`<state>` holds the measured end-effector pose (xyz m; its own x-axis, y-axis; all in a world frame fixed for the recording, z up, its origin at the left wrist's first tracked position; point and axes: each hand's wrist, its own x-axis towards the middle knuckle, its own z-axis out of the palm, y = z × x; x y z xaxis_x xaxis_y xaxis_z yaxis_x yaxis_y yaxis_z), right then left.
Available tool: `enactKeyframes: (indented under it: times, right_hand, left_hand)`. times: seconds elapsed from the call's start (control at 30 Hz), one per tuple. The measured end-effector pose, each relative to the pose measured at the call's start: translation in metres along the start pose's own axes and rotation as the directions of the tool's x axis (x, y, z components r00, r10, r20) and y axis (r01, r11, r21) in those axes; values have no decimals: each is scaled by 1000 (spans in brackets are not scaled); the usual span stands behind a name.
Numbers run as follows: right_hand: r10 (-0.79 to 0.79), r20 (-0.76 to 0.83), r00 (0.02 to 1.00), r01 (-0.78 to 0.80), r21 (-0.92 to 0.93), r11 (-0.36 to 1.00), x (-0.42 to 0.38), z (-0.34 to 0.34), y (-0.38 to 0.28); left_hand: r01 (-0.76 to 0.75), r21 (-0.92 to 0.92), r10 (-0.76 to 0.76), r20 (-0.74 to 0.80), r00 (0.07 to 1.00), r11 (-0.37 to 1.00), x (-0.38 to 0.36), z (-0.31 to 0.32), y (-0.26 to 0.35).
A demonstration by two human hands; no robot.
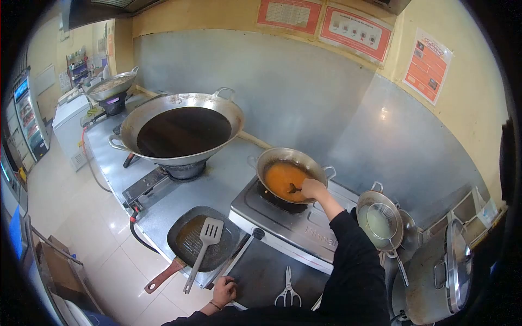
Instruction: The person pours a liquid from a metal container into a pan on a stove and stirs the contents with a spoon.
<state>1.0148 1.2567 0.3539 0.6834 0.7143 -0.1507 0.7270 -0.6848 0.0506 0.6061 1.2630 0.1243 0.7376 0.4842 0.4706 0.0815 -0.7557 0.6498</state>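
My right hand (312, 188) reaches over a small two-handled wok (261, 163) on the gas stove (283, 228). It is closed on a dark spoon (294, 188), whose end meets the orange liquid (283, 176) inside; most of the handle is hidden by my fingers. My left hand (224, 291) rests at the counter's front edge, its fingers curled into a loose fist with nothing visible in them. Beside it, a slotted turner (211, 231) lies across a square grill pan (181, 239) with a wooden handle. Scissors (288, 285) lie on the dark surface between my arms.
A large wok (236, 117) of dark liquid sits on a burner to the left. Another wok (111, 84) stands farther back. At right are a strainer (383, 217) over a bowl and a tall lidded pot (429, 288). A metal splashback (326, 98) rises behind the stove.
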Motion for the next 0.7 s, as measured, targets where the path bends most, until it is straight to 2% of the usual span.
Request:
enactKeyframes:
  times: [0.1, 0.2, 0.3, 0.4, 0.5, 0.63, 0.7]
  right_hand:
    - [-5, -56, 998, 2, -60, 998, -34, -21, -13]
    - [-40, -43, 998, 35, -110, 993, -40, -33, -5]
    - [-3, -79, 997, -2, -59, 998, -46, -45, 4]
    - [-150, 1, 989, 150, -93, 984, -33, -31, 13]
    - [-102, -58, 993, 101, -30, 994, -27, -18, 4]
    - [-74, -85, 994, 69, -63, 996, -25, -9, -9]
    - [-107, -149, 983, 99, -65, 993, -16, -1, -16]
  left_hand:
    - [-10, 5, 10, 1, 1000, 1000, 4, -4, 3]
    - [-12, 13, 12, -1, 1000, 1000, -2, 2, -3]
    - [-2, 19, 2, -10, 1000, 1000, 0, 3, -4]
    - [8, 1, -8, 7, 1000, 1000, 1, 0, 1]
    - [22, -3, -22, 9, 1000, 1000, 1, 1, 1]
    - [14, 9, -14, 6, 1000, 1000, -1, 2, 0]
    - [20, 9, -20, 5, 1000, 1000, 1, 3, 0]
